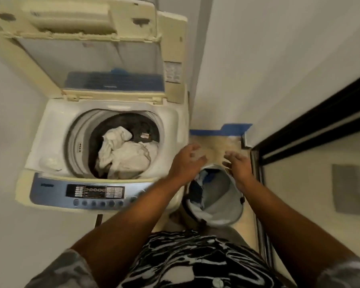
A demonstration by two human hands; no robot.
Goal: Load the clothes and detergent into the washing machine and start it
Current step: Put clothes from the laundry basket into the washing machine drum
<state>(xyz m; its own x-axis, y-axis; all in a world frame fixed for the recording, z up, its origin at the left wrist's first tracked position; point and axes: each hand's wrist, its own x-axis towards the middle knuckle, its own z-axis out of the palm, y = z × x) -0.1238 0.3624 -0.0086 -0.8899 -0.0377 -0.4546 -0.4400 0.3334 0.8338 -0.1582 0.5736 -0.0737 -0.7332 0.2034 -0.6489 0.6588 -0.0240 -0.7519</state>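
While the washer lid (pixel 112 48) stands open, white and dark clothes (pixel 125 154) lie in the drum (pixel 79 142). More garments (pixel 200 183) sit in the basket (pixel 237 204), right. Left hand (pixel 185 163), right hand (pixel 238 165) hover above, loose-fingered, empty. Detergent unseen; start likely pending.

The floor (pixel 216 147) bears washing machine (pixel 50 140), laundry basket (pixel 234 206) and blue tape (pixel 220 132).

Light is dim and even, shadows faint. Everything is slightly blurred, the left hand (pixel 185 161) and right hand (pixel 238 164) most. Wide-angle distortion bends the edges.
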